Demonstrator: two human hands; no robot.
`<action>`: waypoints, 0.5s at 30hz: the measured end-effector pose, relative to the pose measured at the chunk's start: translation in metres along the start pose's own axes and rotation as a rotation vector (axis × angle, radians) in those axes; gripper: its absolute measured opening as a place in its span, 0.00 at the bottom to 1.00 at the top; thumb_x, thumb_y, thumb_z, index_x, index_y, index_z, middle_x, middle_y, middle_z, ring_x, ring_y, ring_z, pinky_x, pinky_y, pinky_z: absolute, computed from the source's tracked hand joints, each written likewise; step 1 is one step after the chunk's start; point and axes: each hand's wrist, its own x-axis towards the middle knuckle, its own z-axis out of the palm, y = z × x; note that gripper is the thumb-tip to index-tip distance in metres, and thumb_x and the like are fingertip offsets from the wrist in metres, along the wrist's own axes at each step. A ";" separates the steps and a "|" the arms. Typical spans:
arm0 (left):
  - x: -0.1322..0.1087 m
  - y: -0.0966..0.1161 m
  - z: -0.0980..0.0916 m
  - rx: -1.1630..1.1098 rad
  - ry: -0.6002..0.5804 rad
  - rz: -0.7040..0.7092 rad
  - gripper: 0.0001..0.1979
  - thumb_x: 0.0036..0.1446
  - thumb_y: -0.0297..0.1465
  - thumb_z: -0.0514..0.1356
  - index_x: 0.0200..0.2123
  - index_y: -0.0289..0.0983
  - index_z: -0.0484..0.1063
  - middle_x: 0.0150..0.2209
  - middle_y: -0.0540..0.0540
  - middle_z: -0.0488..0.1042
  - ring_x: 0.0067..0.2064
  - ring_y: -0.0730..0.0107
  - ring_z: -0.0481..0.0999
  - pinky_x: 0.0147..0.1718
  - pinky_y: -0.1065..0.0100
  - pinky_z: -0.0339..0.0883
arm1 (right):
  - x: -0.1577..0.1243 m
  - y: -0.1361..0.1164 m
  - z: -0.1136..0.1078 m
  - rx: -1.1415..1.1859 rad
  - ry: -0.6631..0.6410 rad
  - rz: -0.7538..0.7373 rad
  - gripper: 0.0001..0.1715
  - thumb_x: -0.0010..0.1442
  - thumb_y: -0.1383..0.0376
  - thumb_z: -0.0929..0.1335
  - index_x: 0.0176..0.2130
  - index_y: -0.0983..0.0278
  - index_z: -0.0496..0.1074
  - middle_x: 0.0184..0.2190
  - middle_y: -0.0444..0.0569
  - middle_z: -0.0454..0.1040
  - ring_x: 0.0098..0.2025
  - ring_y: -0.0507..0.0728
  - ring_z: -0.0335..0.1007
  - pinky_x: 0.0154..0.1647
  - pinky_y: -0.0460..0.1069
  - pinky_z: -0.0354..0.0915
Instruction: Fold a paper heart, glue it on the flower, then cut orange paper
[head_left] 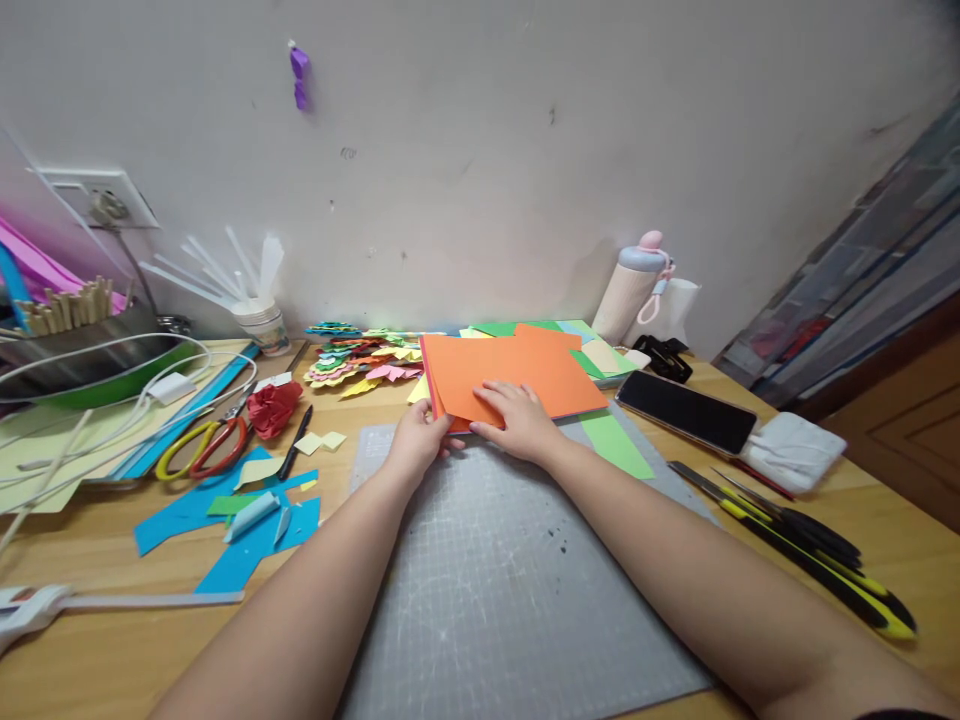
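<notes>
A stack of orange paper (517,365) with a pinkish-red edge lies at the far end of the grey cutting mat (480,570). My left hand (420,435) grips its near left corner, thumb on top and fingers beneath, and the top sheet bends up slightly there. Flat on the paper, fingers spread, rests my right hand (521,415). A light green paper strip (619,447) sticks out under the stack's right side. Behind and to the left are layered coloured paper cutouts (364,365).
At left lie scissors (202,445), crumpled red paper (275,408), a black pen (296,440), blue scraps (255,535) and a glue gun (37,610). At right are a phone (686,412), a yellow-black utility knife (817,565) and a bottle (630,290). A paper cup (262,325) holds glue sticks.
</notes>
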 end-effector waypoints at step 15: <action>-0.001 0.000 0.005 -0.184 0.060 0.055 0.18 0.62 0.34 0.56 0.54 0.36 0.63 0.44 0.44 0.72 0.38 0.68 0.75 0.36 0.62 0.72 | -0.019 0.006 -0.045 0.168 0.360 -0.024 0.30 0.63 0.73 0.53 0.60 0.59 0.63 0.60 0.47 0.64 0.63 0.54 0.56 0.64 0.58 0.53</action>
